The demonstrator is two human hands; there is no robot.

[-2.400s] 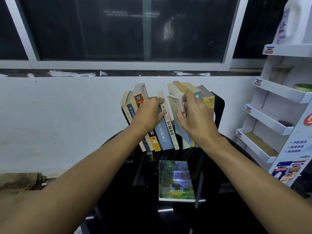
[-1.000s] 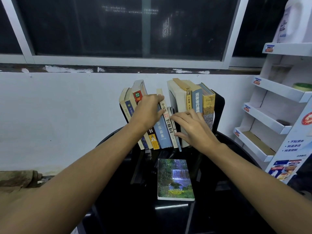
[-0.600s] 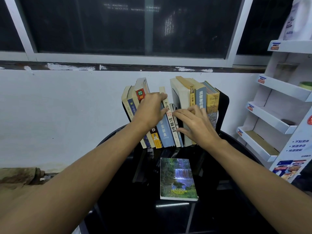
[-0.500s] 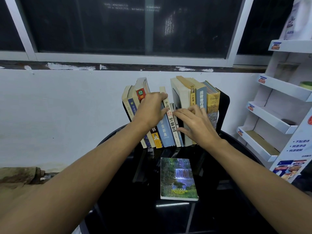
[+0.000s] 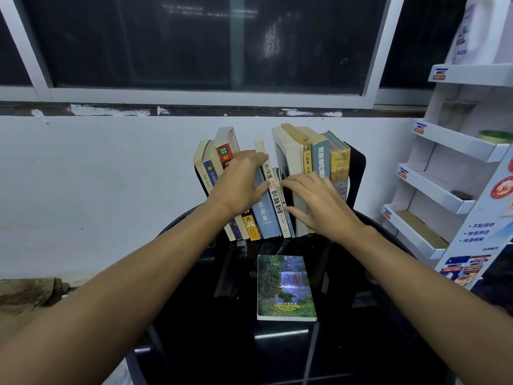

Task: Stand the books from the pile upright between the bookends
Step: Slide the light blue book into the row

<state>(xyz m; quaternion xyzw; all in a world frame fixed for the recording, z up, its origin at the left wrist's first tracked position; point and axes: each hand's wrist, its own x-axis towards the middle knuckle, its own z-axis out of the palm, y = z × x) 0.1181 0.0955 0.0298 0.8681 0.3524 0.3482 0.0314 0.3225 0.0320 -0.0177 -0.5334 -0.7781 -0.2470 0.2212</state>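
On the far side of a black round table [image 5: 361, 351], against a white wall [image 5: 97, 176], a row of paperbacks between two black bookends. Of these, the right bookend [image 5: 358, 173] plainly in view, the left bookend [image 5: 201, 187] only a dark sliver behind the outermost book. Row split in two: a left group of books [image 5: 213, 168] leaning leftward, a right group of books [image 5: 313, 154] standing upright against the right bookend. Between the two, a narrow gap with a couple of thin books [image 5: 286, 226] low in it.

Across the spines of the leaning group, the left hand [image 5: 238, 182]: fingers close together and nearly straight, tips reaching the cream spine [image 5: 268, 173] at that group's right edge, thumb held apart lower down near the pale blue spine [image 5: 265, 218]. Pressing rather than gripping.

At the gap, the right hand [image 5: 319, 207] — spread wide, fingers fanned and extended, fingertips [image 5: 286, 185] touching the thin books, thumb lower down against the same spines, palm in front of the foot of the upright group.

Nearer the camera, alone and flat on the table with its cover up, a book with a waterfall picture [image 5: 286, 287] — well apart from both hands, not yet in the row.

To the right, a white cardboard display shelf [image 5: 444, 168] with stepped trays, a white jug [image 5: 483, 29] on its top tier. Above the wall, a dark window [image 5: 180, 43] in a pale frame. At far left, low down, a brownish crumpled cloth [image 5: 27, 293].
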